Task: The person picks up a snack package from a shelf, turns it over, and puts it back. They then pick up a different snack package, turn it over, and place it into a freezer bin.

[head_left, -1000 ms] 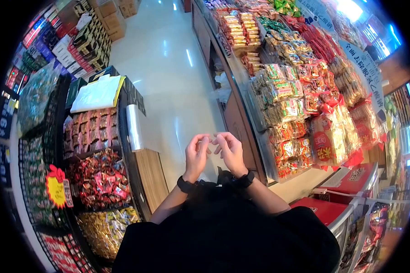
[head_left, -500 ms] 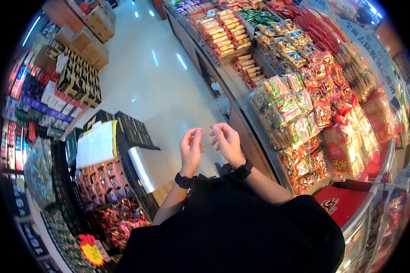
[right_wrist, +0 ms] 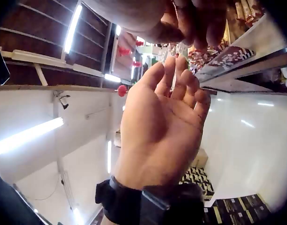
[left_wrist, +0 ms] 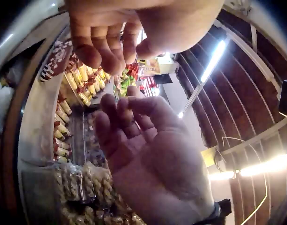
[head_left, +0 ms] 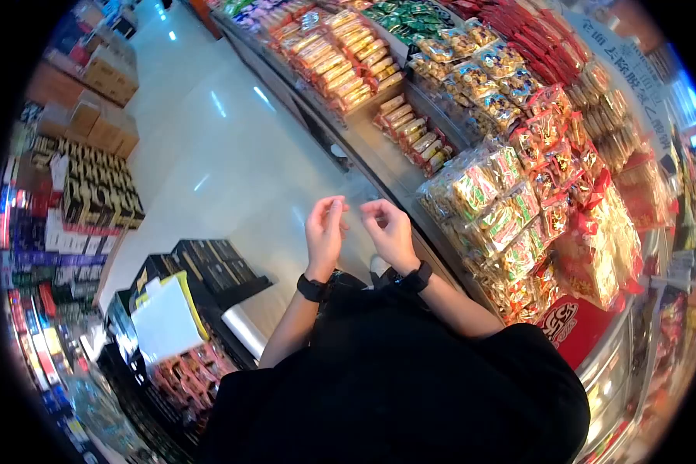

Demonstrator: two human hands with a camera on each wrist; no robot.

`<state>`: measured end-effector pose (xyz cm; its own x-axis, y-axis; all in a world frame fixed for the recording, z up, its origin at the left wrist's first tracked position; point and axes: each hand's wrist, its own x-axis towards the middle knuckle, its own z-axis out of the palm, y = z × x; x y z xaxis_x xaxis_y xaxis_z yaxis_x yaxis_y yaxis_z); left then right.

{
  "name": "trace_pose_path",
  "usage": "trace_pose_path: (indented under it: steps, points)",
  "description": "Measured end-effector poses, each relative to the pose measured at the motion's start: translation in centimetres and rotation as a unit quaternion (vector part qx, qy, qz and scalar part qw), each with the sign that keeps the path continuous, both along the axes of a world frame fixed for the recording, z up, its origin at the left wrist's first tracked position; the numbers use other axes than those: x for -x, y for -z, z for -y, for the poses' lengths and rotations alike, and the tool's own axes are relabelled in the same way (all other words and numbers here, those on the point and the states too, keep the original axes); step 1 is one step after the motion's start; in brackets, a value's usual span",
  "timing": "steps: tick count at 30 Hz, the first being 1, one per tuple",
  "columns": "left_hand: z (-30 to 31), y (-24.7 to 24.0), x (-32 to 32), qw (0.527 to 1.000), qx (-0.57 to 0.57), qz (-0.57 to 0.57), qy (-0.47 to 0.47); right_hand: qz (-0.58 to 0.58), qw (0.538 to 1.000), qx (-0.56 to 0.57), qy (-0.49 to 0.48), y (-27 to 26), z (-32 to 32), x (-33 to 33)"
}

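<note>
My left hand (head_left: 325, 238) and right hand (head_left: 390, 238) are held up in front of my body, a small gap apart, with fingers loosely bent and nothing in them. Each wrist has a black band. The left wrist view shows the right palm (left_wrist: 150, 161) facing the camera below the left fingers; the right wrist view shows the left palm (right_wrist: 162, 126) with its fingers pointing up. Nearest the right hand is the snack counter, with clear packs of twisted snacks (head_left: 491, 197) and wrapped sticks (head_left: 414, 135).
The pale shiny floor (head_left: 209, 162) of an aisle runs ahead on the left. Black boxes (head_left: 220, 267), a white sheet (head_left: 170, 321) and a clear plastic roll (head_left: 243, 329) are at lower left. Brown cartons (head_left: 104, 124) stand farther off. A red panel (head_left: 576, 329) lies at right.
The head view has turned and shifted, so the left stand slides down and the counter's wrapped sticks come closer. Both hands stay raised, empty and loosely bent, with little change between them.
</note>
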<state>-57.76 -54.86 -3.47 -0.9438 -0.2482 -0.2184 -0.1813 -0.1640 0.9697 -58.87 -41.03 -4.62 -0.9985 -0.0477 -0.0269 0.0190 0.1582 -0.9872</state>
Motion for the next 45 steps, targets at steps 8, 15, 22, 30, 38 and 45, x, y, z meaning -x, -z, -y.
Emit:
trace_pose_path:
  steps: [8, 15, 22, 30, 38, 45]
  points:
    - [4.0, 0.5, 10.3, 0.987, -0.023, -0.007, 0.16, 0.007, 0.989, 0.007, 0.148, 1.5, 5.0, 6.9]
    - [6.5, 1.9, 16.8, 0.964, -0.034, -0.019, 0.262, 0.059, 0.962, 0.057, 0.262, 0.8, 7.3, 10.0]
    - [4.7, 3.8, 20.8, 0.935, -0.033, 0.011, 0.354, 0.144, 0.916, 0.103, 0.361, 0.2, 5.8, 11.5]
    - [1.4, 4.5, 25.9, 0.909, 0.066, -0.017, 0.411, 0.111, 0.899, 0.097, 0.413, 3.2, 2.4, 15.8]
    - [-1.7, 5.7, 30.4, 0.904, 0.087, 0.025, 0.419, 0.089, 0.908, 0.025, 0.408, 7.7, -1.3, 20.9]
    - [-4.2, 6.0, 32.6, 0.88, 0.096, 0.058, 0.462, 0.145, 0.91, -0.022, 0.388, 8.6, -2.8, 22.6]
